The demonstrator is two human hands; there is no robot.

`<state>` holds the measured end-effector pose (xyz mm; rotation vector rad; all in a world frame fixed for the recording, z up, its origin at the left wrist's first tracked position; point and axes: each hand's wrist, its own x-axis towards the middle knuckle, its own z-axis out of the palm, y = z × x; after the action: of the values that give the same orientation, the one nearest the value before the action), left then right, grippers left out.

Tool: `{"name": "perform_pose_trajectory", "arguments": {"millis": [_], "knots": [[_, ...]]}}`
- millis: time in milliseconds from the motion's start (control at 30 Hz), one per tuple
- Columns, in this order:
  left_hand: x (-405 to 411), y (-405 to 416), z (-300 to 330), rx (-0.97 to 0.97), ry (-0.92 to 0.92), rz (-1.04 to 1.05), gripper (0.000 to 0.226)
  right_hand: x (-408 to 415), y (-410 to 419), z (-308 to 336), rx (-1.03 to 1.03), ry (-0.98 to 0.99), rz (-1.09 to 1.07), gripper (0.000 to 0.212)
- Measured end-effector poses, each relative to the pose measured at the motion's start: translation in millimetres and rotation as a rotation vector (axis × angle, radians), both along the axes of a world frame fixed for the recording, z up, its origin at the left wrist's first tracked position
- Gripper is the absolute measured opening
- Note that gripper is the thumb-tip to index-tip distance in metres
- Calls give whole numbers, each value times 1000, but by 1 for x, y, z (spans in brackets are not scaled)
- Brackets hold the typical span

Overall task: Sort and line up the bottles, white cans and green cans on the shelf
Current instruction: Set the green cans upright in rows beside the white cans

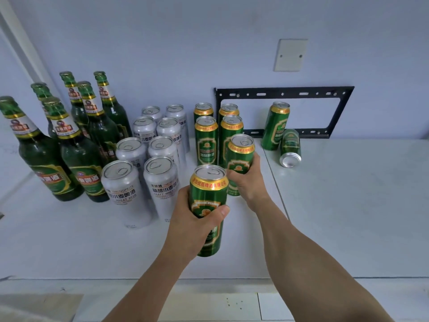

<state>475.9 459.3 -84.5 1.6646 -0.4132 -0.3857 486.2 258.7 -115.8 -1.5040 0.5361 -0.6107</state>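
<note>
While the left hand [195, 219] grips a near green can [207, 205], the right hand [248, 182] clasps another [240, 156] farther back; both stand on the shelf [348, 205].

Green bottles [76, 145] left, white cans [148, 156] middle, green cans [216, 135] right.

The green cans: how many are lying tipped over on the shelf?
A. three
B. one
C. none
B: only one green can lies on its side, at the right by the black bracket; the others stand upright or are held.
</note>
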Motion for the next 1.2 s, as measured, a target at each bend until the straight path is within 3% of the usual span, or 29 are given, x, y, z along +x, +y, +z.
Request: {"name": "perform_pose_trajectory", "arguments": {"millis": [267,367,467,567,700,900,1067,1200], "knots": [[0,-14,-6,26,-17,34,50,13,-16,-7,-24,10,57,88],[0,-17,-4,33,-39,24,49,1,-13,-9,-80,128,86,85],[2,-22,3,10,-64,16,54,-24,-6,-18,-334,430,35,77],[8,-32,5,-43,-71,36,50,-51,-2,-10,-749,794,102,64],[23,-49,0,-106,-73,77,52,-74,2,12,-1151,990,319,39],[51,-64,-14,-86,-56,98,65,-86,0,17,-1308,994,393,33],[66,-72,-20,-109,-61,123,60,-82,-2,15,-1344,919,377,31],[78,-79,-26,-114,-81,106,73,-75,-1,12,-1343,879,363,33]]}}
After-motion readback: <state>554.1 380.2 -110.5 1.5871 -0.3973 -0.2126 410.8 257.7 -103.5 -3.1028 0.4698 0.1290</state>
